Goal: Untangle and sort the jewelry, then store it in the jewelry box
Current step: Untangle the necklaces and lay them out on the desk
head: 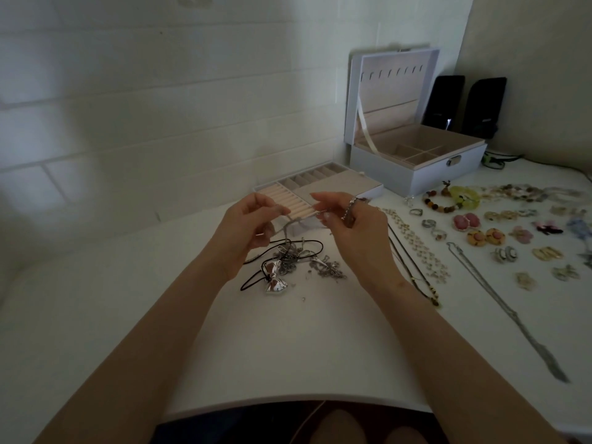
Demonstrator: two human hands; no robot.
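Head — chain (286,224) between left hand (253,226), right hand (352,230)

White table (288,347) sat under your whole view, its front edge curving toward you. White-painted brick wall (160,91) ran behind it and met plainer beige wall (528,43) at far right corner. Two black speakers (447,100) stood upright side by side in that corner, with a bright spot low on the one to your left. Green-and-black cable (499,160) lay on tabletop just beside the other. At bottom of view, below table edge: dark shorts (256,421), bare knees (342,426), thin pale cord (307,418) across lap.
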